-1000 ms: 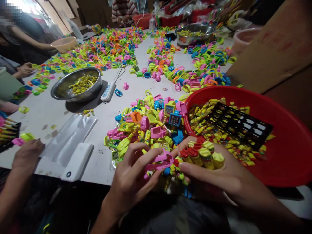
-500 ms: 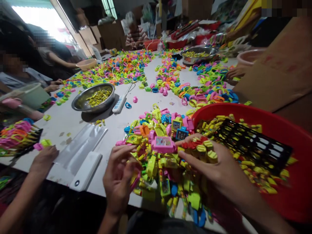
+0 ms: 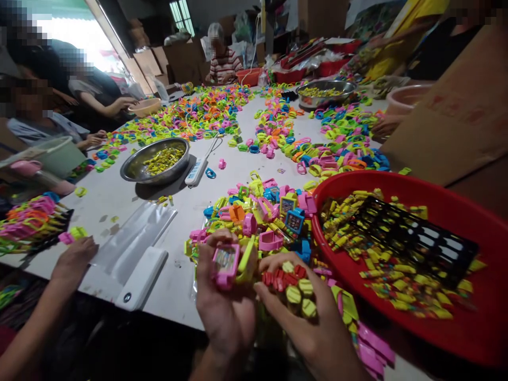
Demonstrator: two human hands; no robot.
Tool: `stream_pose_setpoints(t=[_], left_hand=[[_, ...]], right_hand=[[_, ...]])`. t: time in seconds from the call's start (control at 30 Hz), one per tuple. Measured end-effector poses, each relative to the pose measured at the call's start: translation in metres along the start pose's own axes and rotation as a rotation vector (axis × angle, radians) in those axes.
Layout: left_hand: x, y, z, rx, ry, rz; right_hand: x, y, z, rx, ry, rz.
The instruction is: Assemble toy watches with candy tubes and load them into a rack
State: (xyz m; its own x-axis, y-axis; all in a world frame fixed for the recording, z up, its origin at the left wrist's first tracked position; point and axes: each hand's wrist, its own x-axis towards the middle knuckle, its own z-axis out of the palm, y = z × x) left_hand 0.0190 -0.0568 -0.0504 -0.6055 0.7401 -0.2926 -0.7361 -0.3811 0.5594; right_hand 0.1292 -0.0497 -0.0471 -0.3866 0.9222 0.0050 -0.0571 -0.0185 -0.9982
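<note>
My left hand (image 3: 228,312) is closed around a pink toy watch (image 3: 226,266) with a picture face, and a yellow-green toy piece (image 3: 246,260) shows beside it. Close on its right, my right hand (image 3: 304,312) grips a bundle of small tubes (image 3: 300,291) with red and yellow ends. Both hands are over the near edge of a pile of colourful toy watches (image 3: 270,241). The undersides of both hands and some fingertips are hidden.
A red basin (image 3: 400,177) with yellow tubes and a black tray (image 3: 415,238) stands at the right. Left are a steel bowl (image 3: 135,174), a white sealer (image 3: 143,278) and another person's arm (image 3: 51,286). Other people sit around the table.
My left hand has moved up and right, with the pink watch now in it. My right hand has come lower and left with the tubes, so the hands are closer together.
</note>
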Motion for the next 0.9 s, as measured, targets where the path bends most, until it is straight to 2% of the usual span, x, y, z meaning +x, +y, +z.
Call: stream_pose_setpoints(t=[0.17,0.3,0.37,0.53,0.63,0.7,0.8,0.9], left_hand=[[-0.018,-0.022,-0.006,0.097,-0.137,-0.208],[-0.020,-0.023,-0.014,0.162,-0.263,-0.232],[-0.020,-0.023,-0.020,0.264,-0.304,-0.189],[-0.018,-0.026,-0.031,0.378,-0.302,-0.117],[-0.008,-0.023,-0.036,0.503,-0.325,0.126],[-0.001,-0.017,-0.038,0.603,-0.385,0.256],[0.007,-0.008,-0.041,0.662,-0.508,0.233],[0.006,-0.003,-0.047,0.704,-0.549,0.130]], right_hand=[[-0.005,-0.003,-0.005,0.017,0.127,0.092],[0.001,-0.005,-0.018,0.220,0.106,0.189],[0.007,-0.003,-0.024,0.280,0.091,0.192],[0.013,-0.002,-0.029,0.435,0.002,0.205],[0.008,-0.009,-0.032,0.400,0.008,0.289],[0.004,-0.015,-0.037,0.343,0.022,0.376],[0.001,-0.022,-0.046,0.290,-0.001,0.451],[0.000,-0.027,-0.051,0.246,-0.001,0.476]])
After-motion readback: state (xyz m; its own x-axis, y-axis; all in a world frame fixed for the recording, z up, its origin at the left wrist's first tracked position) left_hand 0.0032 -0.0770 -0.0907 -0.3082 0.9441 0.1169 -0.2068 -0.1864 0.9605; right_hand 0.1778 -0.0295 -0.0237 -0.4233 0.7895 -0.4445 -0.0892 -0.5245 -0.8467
